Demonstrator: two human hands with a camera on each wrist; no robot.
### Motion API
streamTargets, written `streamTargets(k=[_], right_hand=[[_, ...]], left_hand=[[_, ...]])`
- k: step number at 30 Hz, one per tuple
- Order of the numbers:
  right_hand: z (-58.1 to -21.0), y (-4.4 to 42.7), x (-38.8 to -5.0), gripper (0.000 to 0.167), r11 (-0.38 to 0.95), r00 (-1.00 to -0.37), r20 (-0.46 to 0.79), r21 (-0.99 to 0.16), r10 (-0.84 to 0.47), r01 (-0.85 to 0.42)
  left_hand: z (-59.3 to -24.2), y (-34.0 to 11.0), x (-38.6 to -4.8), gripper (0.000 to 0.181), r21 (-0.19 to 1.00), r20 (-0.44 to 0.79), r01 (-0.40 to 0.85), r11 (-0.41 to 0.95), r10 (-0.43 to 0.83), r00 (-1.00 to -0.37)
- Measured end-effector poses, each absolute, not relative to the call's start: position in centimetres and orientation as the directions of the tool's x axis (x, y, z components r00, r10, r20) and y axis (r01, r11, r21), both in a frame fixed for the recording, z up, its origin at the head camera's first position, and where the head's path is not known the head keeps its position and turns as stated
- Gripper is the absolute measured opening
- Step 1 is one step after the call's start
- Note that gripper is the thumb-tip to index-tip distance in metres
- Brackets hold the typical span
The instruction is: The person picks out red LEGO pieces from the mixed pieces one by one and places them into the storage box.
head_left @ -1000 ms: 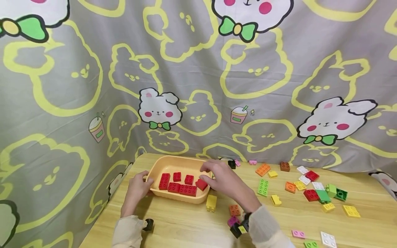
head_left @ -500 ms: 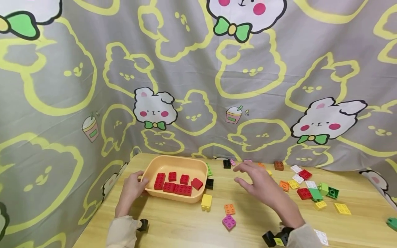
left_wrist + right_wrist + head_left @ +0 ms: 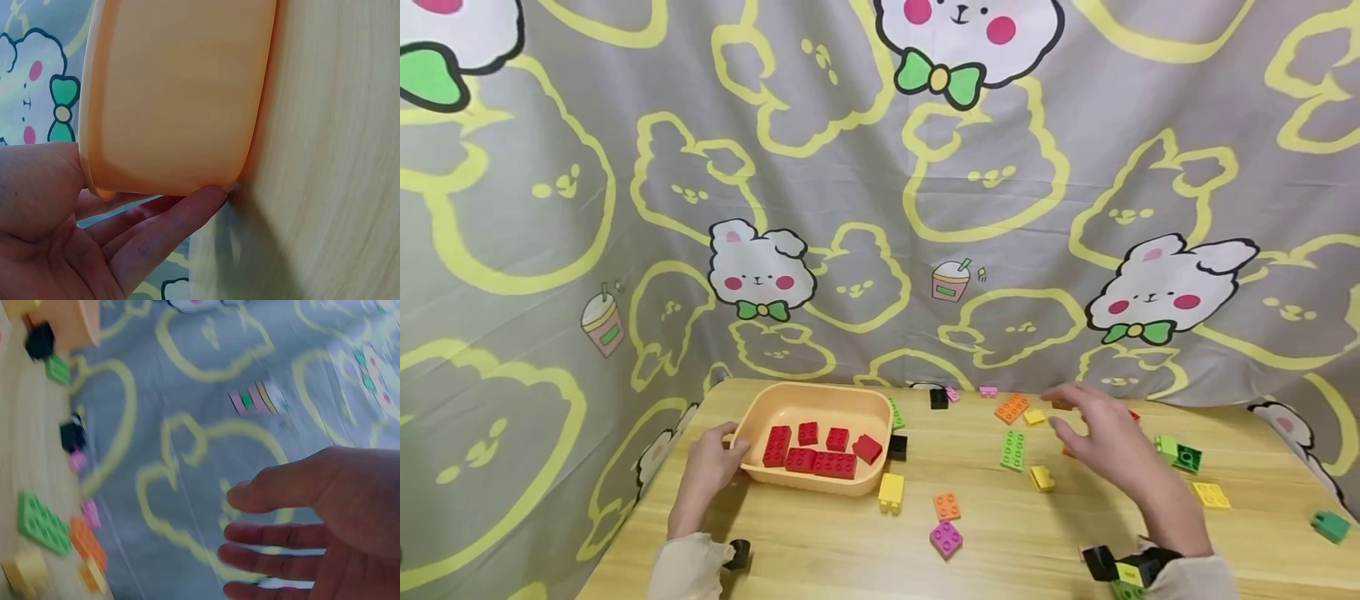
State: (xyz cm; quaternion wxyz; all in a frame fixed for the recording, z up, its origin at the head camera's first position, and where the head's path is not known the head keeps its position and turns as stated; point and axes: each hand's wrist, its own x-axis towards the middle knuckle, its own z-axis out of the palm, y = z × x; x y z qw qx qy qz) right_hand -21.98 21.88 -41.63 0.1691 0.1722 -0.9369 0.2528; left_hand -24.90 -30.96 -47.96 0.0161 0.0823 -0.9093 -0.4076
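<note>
In the head view a pale orange plastic box [image 3: 868,404] sits at the left of the table, with several red toy bricks [image 3: 835,465] inside. My left hand [image 3: 711,467] holds its left end, and in the left wrist view the fingers [image 3: 181,222] lie against the outer wall below the rim. The right hand [image 3: 1112,437] hovers over the bricks on the right, hiding some of them. Nothing is in it; its thumb and fingers [image 3: 275,535] are spread apart in the right wrist view.
Near the box lie a yellow brick [image 3: 891,492], an orange brick [image 3: 947,506], a purple brick [image 3: 946,539] and a black brick [image 3: 897,447]. A light green brick [image 3: 1012,450] and several others are scattered rightward. A patterned curtain [image 3: 880,208] hangs behind the table.
My right hand has left the red brick at the box's right end and moved right over the loose bricks. The left hand stays on the box. The head view has shifted slightly right.
</note>
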Motion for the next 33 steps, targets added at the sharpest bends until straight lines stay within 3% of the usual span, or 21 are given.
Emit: streamTargets(k=[11,20,33], right_hand=[[-43.6,29.2,-22.5,0.033,0.873,-0.984,0.159,-0.466,-0.074,-0.141],[-46.9,30.5,-23.2,0.031,0.894,-0.996,0.001,-0.442,-0.089,-0.080],[-48.4,30.6,-23.9,0.028,0.885,-0.995,-0.094,-0.466,-0.036,0.012]], left_hand=[[-48.0,-31.1,-25.0,0.039,0.731,-0.040,-0.129,0.670,-0.147,-0.988],[-48.3,-31.1,-24.8,0.038,0.734,-0.052,-0.134,0.665,-0.141,-0.989],[-48.2,-31.1,-25.0,0.039,0.761,-0.068,-0.141,0.633,-0.139,-0.988]])
